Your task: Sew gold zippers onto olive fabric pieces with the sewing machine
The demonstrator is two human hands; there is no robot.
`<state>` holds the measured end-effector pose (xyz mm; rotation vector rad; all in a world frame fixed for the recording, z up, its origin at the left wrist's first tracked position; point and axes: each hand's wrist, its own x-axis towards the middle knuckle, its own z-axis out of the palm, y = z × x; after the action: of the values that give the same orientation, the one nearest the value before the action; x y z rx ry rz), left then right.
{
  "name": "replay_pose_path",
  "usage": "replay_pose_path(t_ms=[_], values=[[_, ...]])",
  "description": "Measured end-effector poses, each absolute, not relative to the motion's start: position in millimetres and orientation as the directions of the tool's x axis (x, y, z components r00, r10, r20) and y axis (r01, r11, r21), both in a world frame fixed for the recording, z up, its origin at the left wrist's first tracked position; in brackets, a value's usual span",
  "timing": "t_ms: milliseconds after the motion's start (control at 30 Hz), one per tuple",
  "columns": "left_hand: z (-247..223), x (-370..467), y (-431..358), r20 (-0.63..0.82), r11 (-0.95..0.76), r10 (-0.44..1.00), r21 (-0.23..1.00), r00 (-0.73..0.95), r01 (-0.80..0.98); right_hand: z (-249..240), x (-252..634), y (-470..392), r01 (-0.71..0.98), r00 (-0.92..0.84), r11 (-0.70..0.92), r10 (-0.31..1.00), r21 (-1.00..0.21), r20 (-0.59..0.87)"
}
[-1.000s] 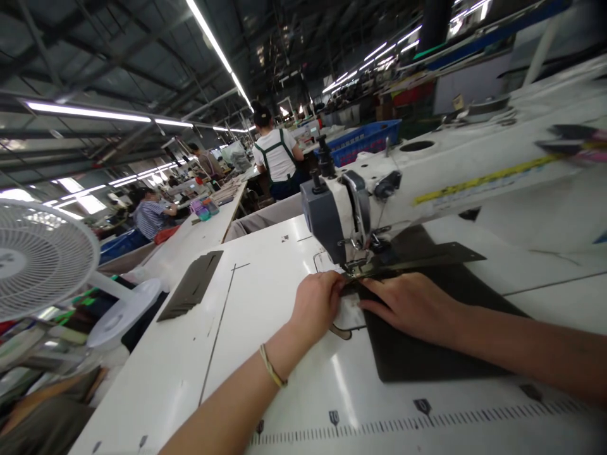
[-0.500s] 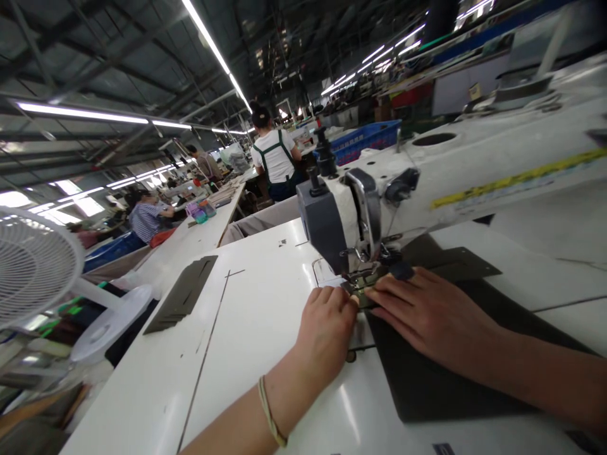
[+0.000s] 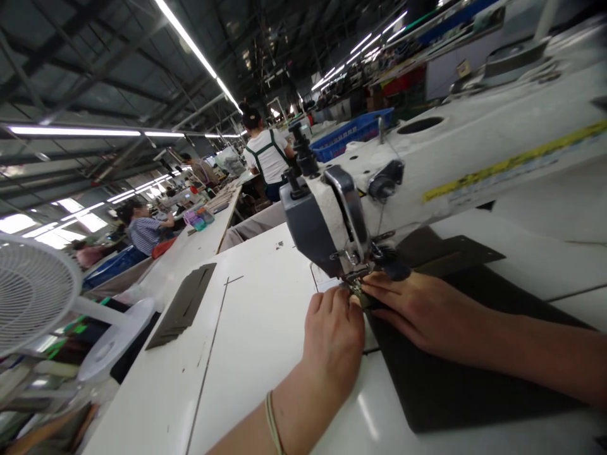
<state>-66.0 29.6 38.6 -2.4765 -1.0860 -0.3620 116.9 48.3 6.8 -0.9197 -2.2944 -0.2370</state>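
Where the grey head of the sewing machine (image 3: 327,221) comes down to its presser foot (image 3: 353,281), both hands meet on a dark panel of material (image 3: 455,385) that lies flat on the white desk (image 3: 256,328). The left hand (image 3: 334,335) sits just in front of the foot, its fingers (image 3: 327,300) curled narrow and pressed together at the panel's near edge; whether they pinch the edge or only press on it cannot be told. The right hand (image 3: 422,309) lies flat on the panel just to the right of the foot, fingers stretched out close together and pointing at the needle area, holding nothing but bearing down on the material. The panel runs from under the foot out to the right, beneath the machine's long white arm. Well to the left of the machine, a stack of dark cut pieces (image 3: 183,306) rests on the desk, and further left stands a white fan (image 3: 33,291). Beyond the machine, a person in a white shirt (image 3: 265,155) stands with their back turned, near a blue crate (image 3: 351,133).
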Motion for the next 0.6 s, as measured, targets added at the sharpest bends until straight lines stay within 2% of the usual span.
replay_pose_path(t_ms=[133,267,600], values=[[35.5,-70.2,33.8,0.434,-0.654,0.59,-0.237,0.681,0.718,8.5,117.3,48.7,0.656,-0.544,0.751,0.541,-0.077,0.641],[33.0,-73.0,37.1,0.469,-0.694,0.562,-0.18,0.681,0.697,6.6,114.8,47.9,0.686,-0.549,0.728,0.529,-0.014,0.647],[35.5,-68.2,38.7,0.439,-0.676,0.587,-0.197,0.68,0.71,19.6,115.2,50.6,0.647,-0.627,0.762,0.508,0.03,0.591]])
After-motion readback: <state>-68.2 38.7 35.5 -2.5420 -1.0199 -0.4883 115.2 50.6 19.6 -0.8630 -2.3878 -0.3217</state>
